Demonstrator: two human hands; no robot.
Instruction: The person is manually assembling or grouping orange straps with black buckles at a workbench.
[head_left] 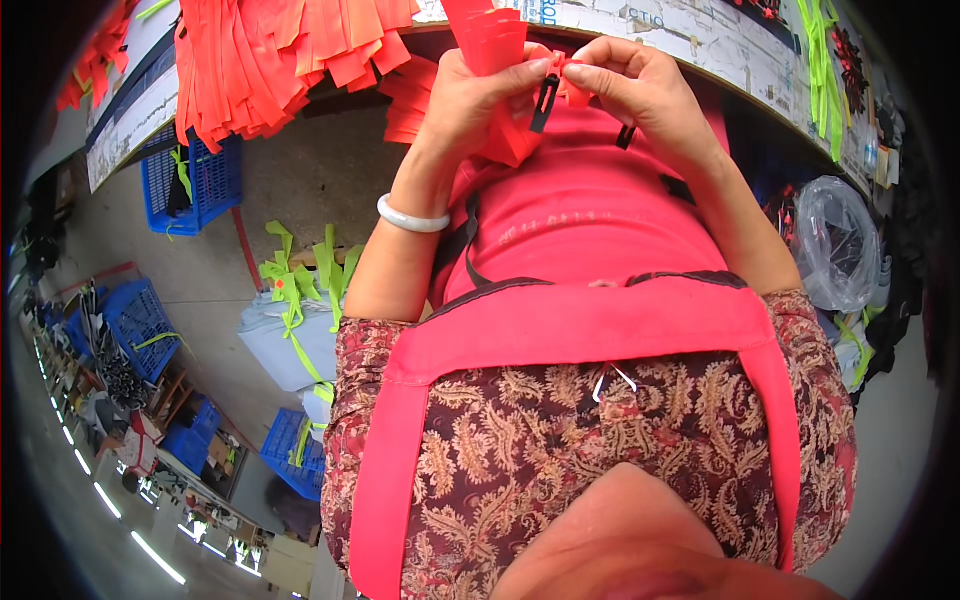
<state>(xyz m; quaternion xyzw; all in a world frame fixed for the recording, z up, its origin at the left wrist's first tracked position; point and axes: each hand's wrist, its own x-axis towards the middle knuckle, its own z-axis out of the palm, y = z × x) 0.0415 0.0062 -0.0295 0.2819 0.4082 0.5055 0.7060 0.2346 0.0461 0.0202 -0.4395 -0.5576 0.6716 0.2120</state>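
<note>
My left hand is closed round a bunch of bright orange fabric strips, which rise above the fist and hang below it. A white bangle circles that wrist. Between my hands a black plastic buckle piece hangs beside the left fingertips. My right hand pinches a short orange strip near my left thumb; the fingertips of both hands nearly meet. A second small black piece shows below the right fingers. Both hands are over my pink apron, at the table edge.
A large pile of orange strips drapes over the worn table at the left. Yellow-green strips hang at the right, above a clear plastic bag. Blue crates and a pale bundle tied with green strips stand at the left.
</note>
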